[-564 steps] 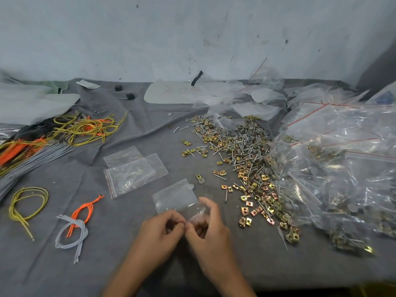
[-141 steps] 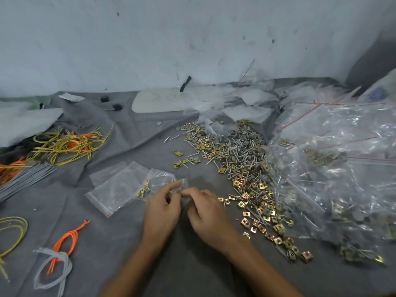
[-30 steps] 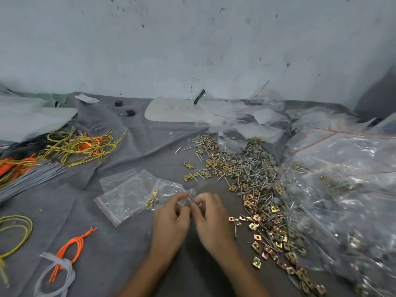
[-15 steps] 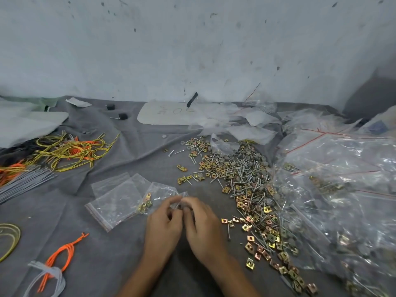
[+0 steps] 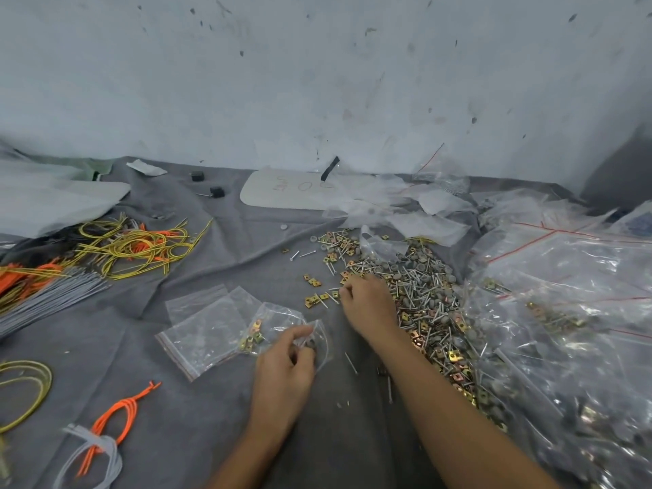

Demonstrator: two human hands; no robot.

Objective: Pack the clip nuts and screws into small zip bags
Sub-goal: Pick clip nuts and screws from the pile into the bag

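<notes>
A small clear zip bag holding a few brass clip nuts lies on the grey cloth. My left hand pinches the bag's open mouth at its right end. My right hand reaches over the left edge of the loose pile of clip nuts and screws, fingers curled down onto the pieces; what it holds is hidden. A few stray clip nuts lie just left of that hand.
Several empty zip bags lie left of the held one. Large clear bags of hardware fill the right side. Yellow, orange and grey ties lie at the left, with a small orange and grey bundle near the front.
My right hand has let go of the bag and reached forward to the pile of nuts and screws. My left hand stays on the bag's mouth.
</notes>
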